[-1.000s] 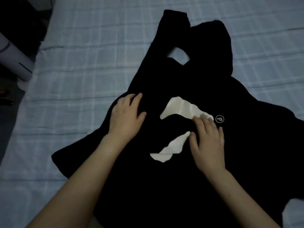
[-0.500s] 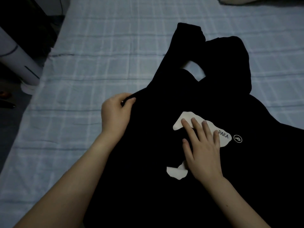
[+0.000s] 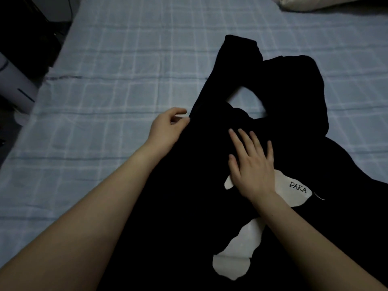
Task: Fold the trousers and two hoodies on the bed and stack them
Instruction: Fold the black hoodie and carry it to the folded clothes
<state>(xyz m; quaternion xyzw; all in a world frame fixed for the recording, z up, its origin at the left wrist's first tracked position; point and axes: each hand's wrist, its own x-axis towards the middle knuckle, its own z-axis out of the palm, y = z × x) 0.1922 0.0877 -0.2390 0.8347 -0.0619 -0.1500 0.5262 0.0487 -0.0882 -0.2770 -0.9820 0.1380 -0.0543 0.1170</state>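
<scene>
A black hoodie [image 3: 199,185] with white patches and the word PAKA lies spread on the bed, its hood [image 3: 298,91] and one sleeve [image 3: 237,55] pointing away from me. My left hand [image 3: 168,127] is at the hoodie's left edge, thumb and fingers pinched on the fabric there. My right hand [image 3: 252,162] lies flat on the chest, fingers spread, partly covering a white patch. The trousers and the second hoodie are not in view.
The bed [image 3: 105,101] has a light blue checked sheet, with bare sheet to the left and far side. A pale pillow [image 3: 327,3] sits at the top right. A white cylindrical appliance [image 3: 14,87] stands on the floor beside the bed's left edge.
Both hands have slid up the hoodie, away from me. The left hand went from lying flat to pinching the left edge; the right hand moved from the white patch toward the neck.
</scene>
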